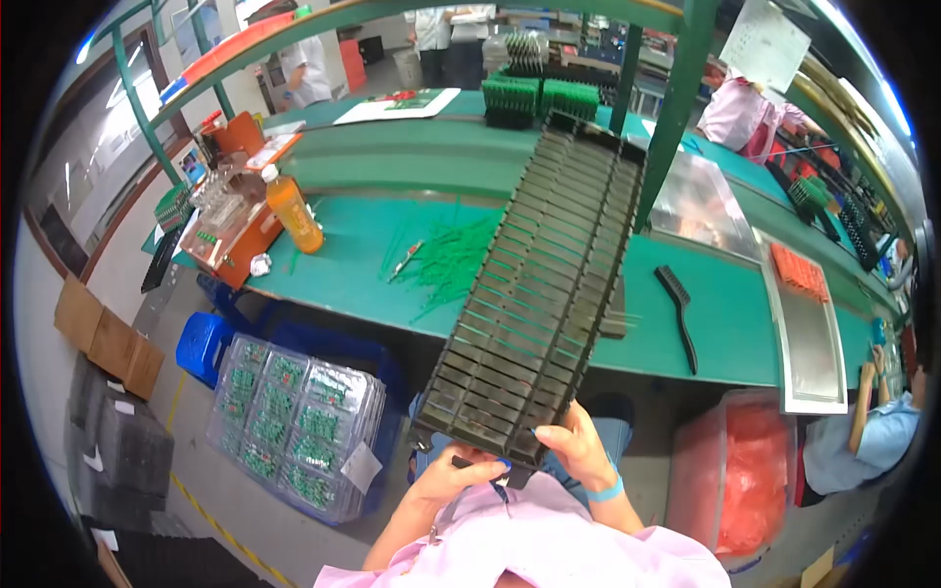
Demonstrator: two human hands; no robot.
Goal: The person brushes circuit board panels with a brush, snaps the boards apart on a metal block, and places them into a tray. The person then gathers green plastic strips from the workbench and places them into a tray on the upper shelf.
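A long black slotted rack (534, 294) is tilted up in front of me, its far end over the green table. At its near end my left hand (459, 478) has the fingers closed round the lower left corner. My right hand (580, 449), with a blue band at the wrist, grips the lower right edge, thumb on top. Behind the rack lies a loose pile of thin green strips (451, 260) on the green tabletop (343, 284). To the rack's right is a black brush (678, 314).
An orange bottle (294, 211) stands at the left. Clear trays of green parts (294, 421) sit below the table. A metal-framed tray (809, 333) and a bin with red bags (735, 480) are at the right. A green post (671, 118) rises behind; a co-worker (853, 441) is far right.
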